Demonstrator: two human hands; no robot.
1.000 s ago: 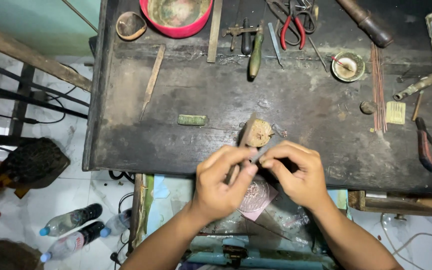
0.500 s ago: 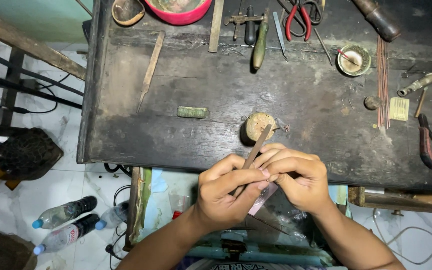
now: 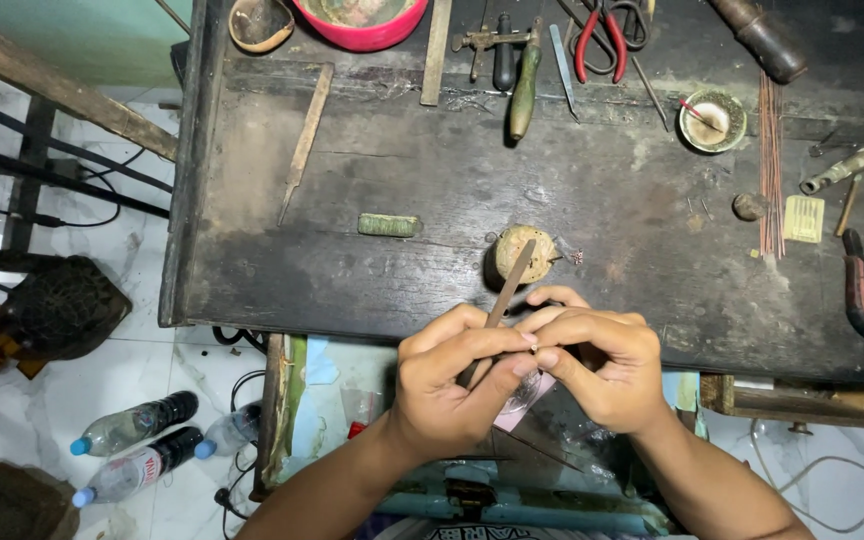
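a dark, worn workbench [image 3: 352, 270] fills the view, tools along its far edge. at the near edge the left hand [image 3: 452, 385] grips a thin brown file [image 3: 505, 290], slanted to bear on whatever tiny piece the right hand [image 3: 597, 365] pinches; that piece is too small to tell. a small yellow packet [image 3: 804, 218] lies far right.

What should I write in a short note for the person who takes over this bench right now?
Left hand: grips a thin flat file, tip resting on the round wooden peg at the bench edge.
Right hand: fingertips pinch a tiny piece, too small to identify, against the file.
Done: cannot tell from here.
Left: the piece is in the fingers, not set down.
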